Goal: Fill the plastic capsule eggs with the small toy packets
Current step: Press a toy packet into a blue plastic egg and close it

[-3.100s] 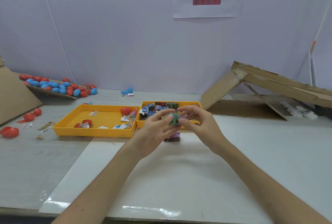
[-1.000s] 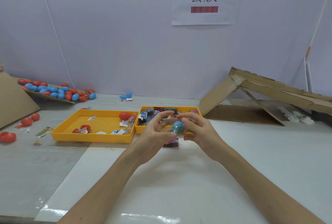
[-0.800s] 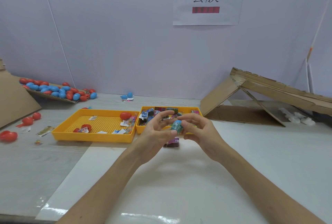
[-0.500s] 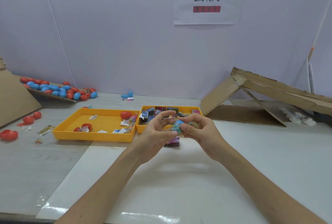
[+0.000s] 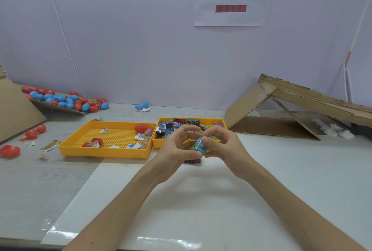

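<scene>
Both hands meet above the white mat, just in front of the trays. My left hand [image 5: 177, 148] and my right hand [image 5: 223, 146] pinch one small blue capsule egg [image 5: 199, 146] with a printed wrap between their fingertips. Behind them, the right yellow tray [image 5: 222, 122] holds several small toy packets. The left yellow tray [image 5: 80, 150] holds a red egg [image 5: 140, 128], an opened red egg [image 5: 94, 142] and a few packets. A small dark object [image 5: 192, 161] lies on the mat under my hands, mostly hidden.
A pile of red and blue eggs [image 5: 64, 100] lies on cardboard at the back left. Loose red eggs [image 5: 10, 151] and packets sit at the left edge. Two blue eggs [image 5: 143, 106] rest by the wall. A folded cardboard box [image 5: 291, 113] stands at the right.
Both hands have stayed together in front of the right tray, turning the blue egg between the fingertips. It sits slightly lower and more tilted than a second ago.
</scene>
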A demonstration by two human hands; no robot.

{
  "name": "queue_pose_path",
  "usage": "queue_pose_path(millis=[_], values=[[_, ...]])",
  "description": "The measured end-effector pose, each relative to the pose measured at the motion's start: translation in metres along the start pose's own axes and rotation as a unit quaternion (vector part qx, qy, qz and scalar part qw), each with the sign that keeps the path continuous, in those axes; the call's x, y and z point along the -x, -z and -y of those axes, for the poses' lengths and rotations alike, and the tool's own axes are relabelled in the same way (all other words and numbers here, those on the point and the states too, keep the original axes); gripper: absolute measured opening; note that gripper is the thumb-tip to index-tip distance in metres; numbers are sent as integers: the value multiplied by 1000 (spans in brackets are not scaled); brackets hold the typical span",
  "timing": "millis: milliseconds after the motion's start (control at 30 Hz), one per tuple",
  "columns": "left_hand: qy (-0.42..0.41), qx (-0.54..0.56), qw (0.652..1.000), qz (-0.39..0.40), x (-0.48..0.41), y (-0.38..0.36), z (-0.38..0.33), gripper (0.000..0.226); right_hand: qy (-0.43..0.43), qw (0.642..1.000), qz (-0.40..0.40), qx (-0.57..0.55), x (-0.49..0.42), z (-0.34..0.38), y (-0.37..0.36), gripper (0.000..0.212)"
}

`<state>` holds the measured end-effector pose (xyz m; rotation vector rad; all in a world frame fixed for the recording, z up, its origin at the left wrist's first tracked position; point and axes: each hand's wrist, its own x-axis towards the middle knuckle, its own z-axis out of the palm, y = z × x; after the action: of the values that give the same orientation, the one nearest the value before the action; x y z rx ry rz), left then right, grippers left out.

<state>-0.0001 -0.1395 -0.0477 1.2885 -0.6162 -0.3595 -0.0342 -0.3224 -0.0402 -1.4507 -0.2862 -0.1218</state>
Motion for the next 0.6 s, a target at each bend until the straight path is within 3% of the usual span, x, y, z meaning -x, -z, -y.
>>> queue_pose_path(millis=[467, 600], values=[[-2, -68, 998, -5, 0, -2, 0, 57, -16, 999, -24, 37, -1, -3, 1, 34], [-6, -94, 996, -4, 0, -3, 1, 58, -1, 998, -24, 50, 0, -4, -1, 27]])
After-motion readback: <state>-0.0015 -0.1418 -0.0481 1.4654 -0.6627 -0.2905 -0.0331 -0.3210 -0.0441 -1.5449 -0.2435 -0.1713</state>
